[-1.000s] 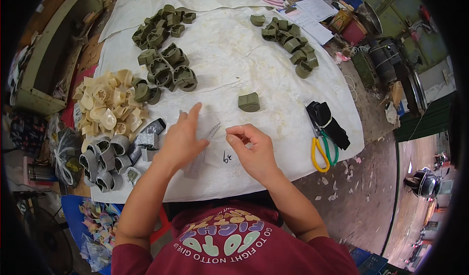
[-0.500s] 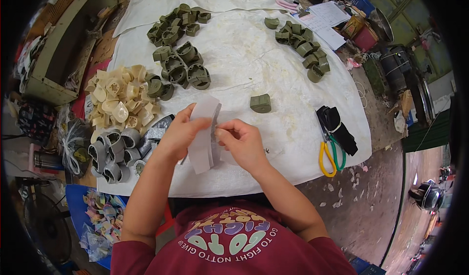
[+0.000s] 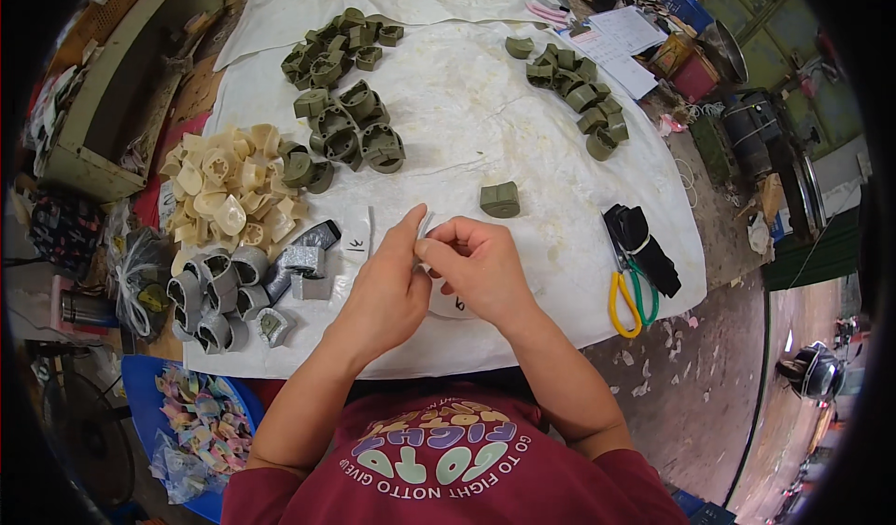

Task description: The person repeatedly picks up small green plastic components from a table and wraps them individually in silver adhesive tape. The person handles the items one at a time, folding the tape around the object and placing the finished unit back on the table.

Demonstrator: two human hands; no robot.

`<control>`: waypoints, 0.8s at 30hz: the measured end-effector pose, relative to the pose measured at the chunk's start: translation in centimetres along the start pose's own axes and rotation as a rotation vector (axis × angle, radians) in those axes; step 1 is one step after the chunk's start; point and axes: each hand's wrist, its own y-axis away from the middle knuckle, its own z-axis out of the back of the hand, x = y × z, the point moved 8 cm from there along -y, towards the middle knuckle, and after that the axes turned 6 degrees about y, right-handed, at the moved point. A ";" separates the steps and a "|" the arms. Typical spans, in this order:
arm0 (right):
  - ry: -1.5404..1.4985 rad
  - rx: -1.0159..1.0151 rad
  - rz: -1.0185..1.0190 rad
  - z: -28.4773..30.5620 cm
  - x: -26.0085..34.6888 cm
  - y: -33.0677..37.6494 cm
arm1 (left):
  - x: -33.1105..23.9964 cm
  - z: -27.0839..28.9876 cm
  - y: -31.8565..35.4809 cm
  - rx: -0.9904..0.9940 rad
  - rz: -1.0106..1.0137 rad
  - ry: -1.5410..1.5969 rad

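Close together over the near part of the white-covered table (image 3: 597, 264), my left hand (image 3: 385, 280) and my right hand (image 3: 481, 268) pinch a thin pale strip (image 3: 425, 224). Only its upper edge shows between the fingers; my hands hide the rest. Left of them lies a narrow white strip with a handwritten mark (image 3: 356, 236). Silver glitter-covered blocks (image 3: 304, 262) sit beyond it, beside a dark glittery piece (image 3: 322, 236). A single olive-green heel-shaped block (image 3: 499, 199) stands just beyond my right hand. Part of a white marked piece (image 3: 455, 306) shows beneath that hand.
Silver-wrapped rings (image 3: 220, 287) and a heap of cream heel-shaped pieces (image 3: 233, 184) lie left. Olive blocks are grouped farther off (image 3: 355, 128) and far right (image 3: 579, 86). Yellow-and-green-handled scissors (image 3: 625, 303) lie right beside black cloth (image 3: 644, 245). A blue tub (image 3: 140, 390) holds scraps.
My hands have come together, and the left has moved right and turned. The strip, seen broadside earlier, is now mostly hidden. The marked strip and silver blocks at left have come into sight.
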 end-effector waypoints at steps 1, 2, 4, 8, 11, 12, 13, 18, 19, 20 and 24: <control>-0.008 0.000 -0.006 0.3 0.0 0.0 | -0.8 0.0 0.3 0.006 -0.031 -0.024; -0.044 0.027 -0.054 0.5 -0.1 0.1 | -1.1 -0.3 0.5 0.075 0.022 0.087; -0.121 0.089 -0.150 0.7 -0.3 0.5 | -1.3 -0.2 0.8 0.060 -0.043 0.026; -0.156 0.146 -0.190 1.1 -0.5 1.1 | -1.2 -0.8 1.2 0.092 0.012 -0.088; -0.135 0.155 -0.204 1.6 -0.9 1.4 | -1.6 -1.3 1.4 0.155 0.087 -0.135; -0.141 0.169 -0.215 1.6 -0.9 1.4 | -1.8 -1.3 1.4 0.149 0.060 -0.131; -0.147 0.184 -0.227 1.6 -0.9 1.5 | -1.9 -1.4 1.5 0.142 0.032 -0.128; -0.326 0.287 -0.267 1.1 -1.3 1.8 | -1.2 -2.1 1.6 0.230 0.043 0.192; -0.340 0.293 -0.266 1.0 -1.2 1.9 | -1.0 -2.2 1.6 0.238 0.075 0.227; -0.328 0.280 -0.265 1.1 -1.2 2.0 | -0.8 -2.3 1.6 0.246 0.107 0.263; -0.300 0.246 -0.262 1.4 -1.4 2.0 | -0.8 -2.5 1.8 0.184 0.073 0.126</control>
